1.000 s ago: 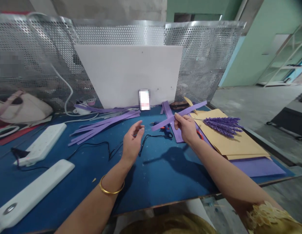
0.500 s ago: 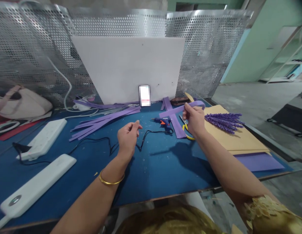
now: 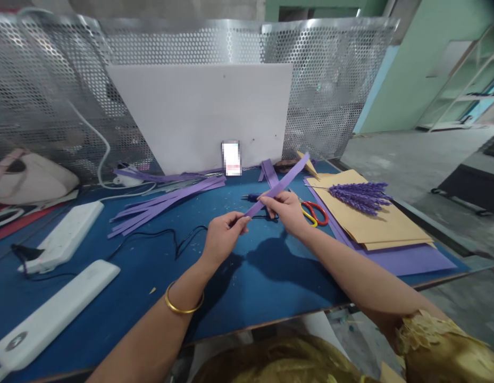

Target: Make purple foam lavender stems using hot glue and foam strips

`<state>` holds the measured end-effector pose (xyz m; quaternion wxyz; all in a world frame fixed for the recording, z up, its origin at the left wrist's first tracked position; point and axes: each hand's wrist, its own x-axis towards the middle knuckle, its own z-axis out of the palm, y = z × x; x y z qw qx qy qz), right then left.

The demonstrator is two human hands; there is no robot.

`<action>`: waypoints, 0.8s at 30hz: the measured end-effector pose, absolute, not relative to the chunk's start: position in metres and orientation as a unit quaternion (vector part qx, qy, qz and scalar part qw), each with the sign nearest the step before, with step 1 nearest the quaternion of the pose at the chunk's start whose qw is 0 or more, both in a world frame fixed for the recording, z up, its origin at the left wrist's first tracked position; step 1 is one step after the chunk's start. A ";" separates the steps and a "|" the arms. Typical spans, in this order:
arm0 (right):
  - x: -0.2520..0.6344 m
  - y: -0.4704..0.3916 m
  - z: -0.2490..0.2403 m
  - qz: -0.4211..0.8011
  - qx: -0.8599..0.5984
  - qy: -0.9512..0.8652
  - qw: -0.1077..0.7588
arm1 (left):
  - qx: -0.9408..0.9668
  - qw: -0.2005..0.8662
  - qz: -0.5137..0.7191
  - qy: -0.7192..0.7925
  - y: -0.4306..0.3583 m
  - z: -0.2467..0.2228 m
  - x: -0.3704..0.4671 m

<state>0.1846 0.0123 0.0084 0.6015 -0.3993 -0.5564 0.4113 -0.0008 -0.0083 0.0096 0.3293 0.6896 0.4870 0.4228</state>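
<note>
A long purple strip (image 3: pixel 289 178) slants up to the right between my two hands. My left hand (image 3: pixel 225 234) pinches its lower end. Farther along, my right hand (image 3: pixel 283 210) grips the strip with thumb and fingers, leaving the far end free in the air. Behind the right hand lies a blue glue gun (image 3: pixel 250 197), mostly hidden. Scissors with red and yellow handles (image 3: pixel 319 213) rest just right of that hand. Another purple strip (image 3: pixel 269 171) lies on the table behind.
Several purple strips (image 3: pixel 167 205) lie at the left back. Purple flower stems (image 3: pixel 360 197) rest on tan sheets (image 3: pixel 386 226) at right. Two white power strips (image 3: pixel 63 239) (image 3: pixel 59 314) stand left, with a black cord (image 3: pixel 147 232). A phone (image 3: pixel 231 158) leans on a white board (image 3: pixel 207 111).
My right hand has brought the purple strip left and down towards my left hand. The left hand, empty before, now pinches the strip's end. The view has shifted slightly.
</note>
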 end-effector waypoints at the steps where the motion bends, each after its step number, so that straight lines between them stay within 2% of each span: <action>1: 0.182 0.010 0.008 0.424 -0.392 -0.562 0.592 | 0.685 0.340 0.425 0.485 -0.009 0.010 -0.001; 5: 0.180 0.009 0.007 0.430 -0.393 -0.561 0.588 | 0.677 0.377 0.422 0.470 -0.010 0.014 0.000; 11: 0.215 0.034 0.018 0.377 -0.377 -0.432 0.728 | 0.690 0.390 0.406 0.455 -0.010 0.018 -0.002; 16: 0.243 0.047 0.029 0.302 -0.380 -0.391 0.782 | 0.673 0.464 0.379 0.434 -0.008 0.022 -0.010; 20: 0.231 0.039 0.025 0.333 -0.386 -0.435 0.743 | 0.663 0.581 0.282 0.378 -0.009 0.024 -0.015; 24: 0.190 0.016 0.012 0.446 -0.389 -0.497 0.634 | 0.631 0.611 0.293 0.377 -0.010 0.020 -0.009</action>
